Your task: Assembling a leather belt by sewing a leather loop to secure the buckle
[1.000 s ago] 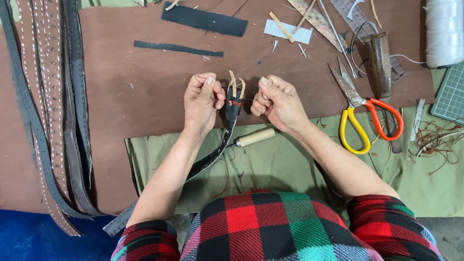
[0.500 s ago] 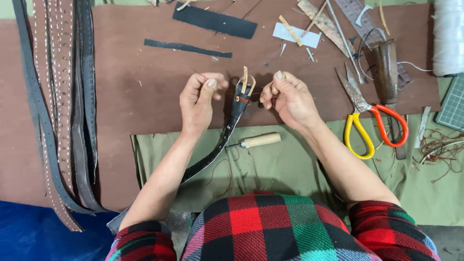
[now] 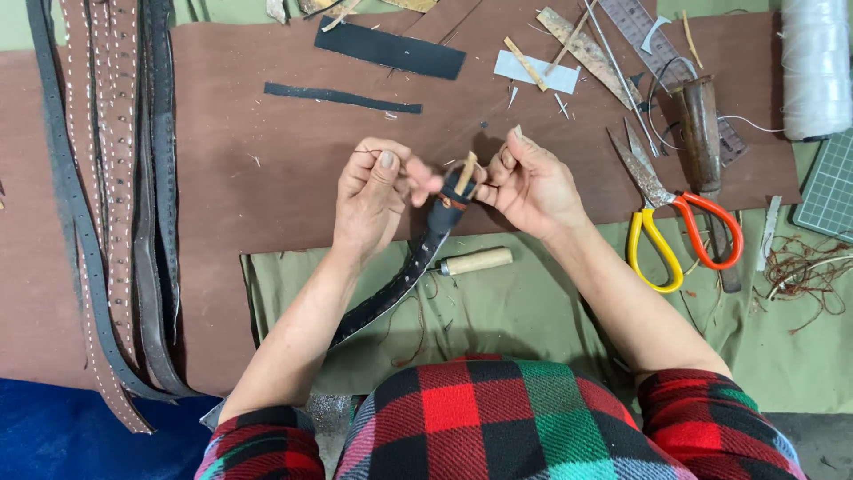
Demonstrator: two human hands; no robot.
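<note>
Both hands sit closer together than before: left hand (image 3: pixel 373 200) pinches a thin needle, right hand (image 3: pixel 531 185) grips the black studded strap's (image 3: pixel 404 277) end.

Scissors (image 3: pixel 677 233) lie right of both hands; straps (image 3: pixel 115 204) left (thread spool (image 3: pixel 815 67) far right).
</note>
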